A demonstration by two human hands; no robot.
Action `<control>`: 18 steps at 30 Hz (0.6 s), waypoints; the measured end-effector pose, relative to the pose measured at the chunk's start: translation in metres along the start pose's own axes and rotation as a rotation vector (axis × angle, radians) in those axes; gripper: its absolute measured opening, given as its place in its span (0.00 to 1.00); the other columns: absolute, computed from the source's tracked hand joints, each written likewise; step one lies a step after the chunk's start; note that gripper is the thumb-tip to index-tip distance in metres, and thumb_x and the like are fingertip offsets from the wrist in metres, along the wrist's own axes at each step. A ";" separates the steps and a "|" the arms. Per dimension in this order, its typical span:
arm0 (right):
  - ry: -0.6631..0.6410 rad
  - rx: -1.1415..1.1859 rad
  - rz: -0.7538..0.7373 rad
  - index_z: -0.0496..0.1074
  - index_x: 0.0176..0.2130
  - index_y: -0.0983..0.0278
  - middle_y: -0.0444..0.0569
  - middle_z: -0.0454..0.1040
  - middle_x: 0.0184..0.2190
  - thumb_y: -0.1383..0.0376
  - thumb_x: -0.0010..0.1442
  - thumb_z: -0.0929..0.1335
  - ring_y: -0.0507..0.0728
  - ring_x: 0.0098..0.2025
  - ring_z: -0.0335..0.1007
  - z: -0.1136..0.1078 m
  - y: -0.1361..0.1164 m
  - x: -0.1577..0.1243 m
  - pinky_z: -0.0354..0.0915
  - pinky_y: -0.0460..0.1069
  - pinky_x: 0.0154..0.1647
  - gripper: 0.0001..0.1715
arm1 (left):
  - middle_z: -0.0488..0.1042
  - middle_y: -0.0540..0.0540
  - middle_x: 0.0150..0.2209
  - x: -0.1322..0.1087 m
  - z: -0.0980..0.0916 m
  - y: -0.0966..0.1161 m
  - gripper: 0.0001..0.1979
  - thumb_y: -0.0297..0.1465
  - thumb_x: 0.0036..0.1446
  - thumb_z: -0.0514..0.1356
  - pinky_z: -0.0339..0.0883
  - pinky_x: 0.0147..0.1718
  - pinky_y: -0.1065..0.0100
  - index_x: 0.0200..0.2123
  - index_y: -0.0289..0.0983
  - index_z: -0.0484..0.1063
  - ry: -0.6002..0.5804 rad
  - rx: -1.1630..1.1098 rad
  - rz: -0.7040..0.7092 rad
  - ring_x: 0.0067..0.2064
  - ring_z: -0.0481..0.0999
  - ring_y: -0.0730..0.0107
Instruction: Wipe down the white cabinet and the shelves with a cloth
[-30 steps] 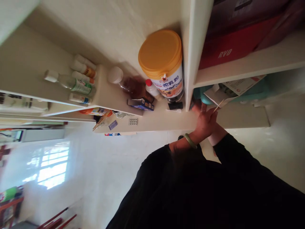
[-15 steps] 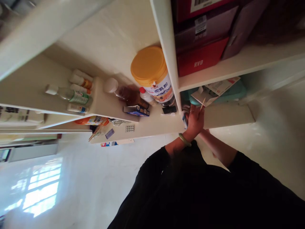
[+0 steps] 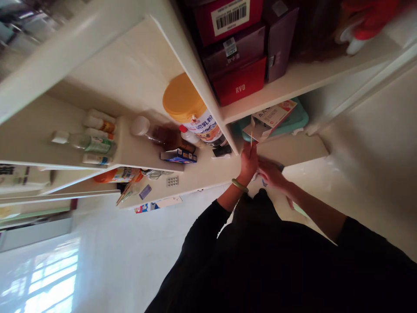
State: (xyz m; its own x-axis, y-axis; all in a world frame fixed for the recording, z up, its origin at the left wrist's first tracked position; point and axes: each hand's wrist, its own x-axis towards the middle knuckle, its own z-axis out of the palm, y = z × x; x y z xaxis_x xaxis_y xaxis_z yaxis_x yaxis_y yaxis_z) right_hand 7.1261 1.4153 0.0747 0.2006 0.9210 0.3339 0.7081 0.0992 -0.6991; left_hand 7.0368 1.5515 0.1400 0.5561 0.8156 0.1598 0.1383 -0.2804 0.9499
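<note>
My left hand [image 3: 249,160], with a pale bangle on its wrist, is closed around a thin wooden stick [image 3: 251,138] that points up from the fingers. It is at the shelf's front edge, just before an opened white carton [image 3: 272,117]. My right hand [image 3: 273,174] is beside it to the right, bent over the lower ledge and closed on a greyish cloth [image 3: 279,166]. Most of that cloth is hidden under the fingers.
A yellow-lidded tub [image 3: 185,98] stands left of the upright divider, beside bottles and a blue box [image 3: 179,155]. A blister pack [image 3: 172,181] lies on the lower shelf. Red and purple boxes [image 3: 240,82] fill the upper compartment. A teal container [image 3: 299,119] is under the carton.
My hands have come apart: the right one has moved out from behind the left, carrying the cloth to the right along the ledge. The left still grips the stick. The view has shifted.
</note>
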 end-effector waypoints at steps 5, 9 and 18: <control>0.154 -0.131 0.218 0.79 0.71 0.66 0.67 0.79 0.73 0.70 0.67 0.63 0.74 0.81 0.70 -0.051 0.073 -0.034 0.67 0.76 0.84 0.37 | 0.85 0.40 0.57 0.000 -0.005 -0.009 0.15 0.41 0.85 0.60 0.75 0.73 0.49 0.51 0.41 0.86 0.003 -0.044 -0.077 0.63 0.84 0.55; 0.194 -0.179 0.330 0.76 0.74 0.69 0.73 0.74 0.77 0.67 0.69 0.65 0.76 0.82 0.66 -0.026 0.057 -0.013 0.61 0.75 0.87 0.39 | 0.86 0.42 0.58 -0.002 -0.012 -0.007 0.17 0.42 0.86 0.58 0.75 0.75 0.49 0.53 0.43 0.87 0.024 -0.055 -0.056 0.65 0.84 0.57; 0.215 0.267 0.305 0.81 0.52 0.58 0.55 0.89 0.46 0.62 0.73 0.62 0.67 0.50 0.87 0.022 -0.013 0.016 0.84 0.65 0.60 0.20 | 0.72 0.37 0.80 -0.045 -0.039 0.050 0.31 0.59 0.86 0.50 0.59 0.86 0.41 0.60 0.44 0.84 0.084 0.045 0.102 0.85 0.67 0.45</control>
State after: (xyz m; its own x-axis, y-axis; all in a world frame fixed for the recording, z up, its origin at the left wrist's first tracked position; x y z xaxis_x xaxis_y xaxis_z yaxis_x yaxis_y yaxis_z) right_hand 7.1054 1.4376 0.0749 0.5287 0.8269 0.1917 0.4013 -0.0445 -0.9149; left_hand 6.9868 1.5208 0.1909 0.4991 0.8204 0.2790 0.1219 -0.3852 0.9147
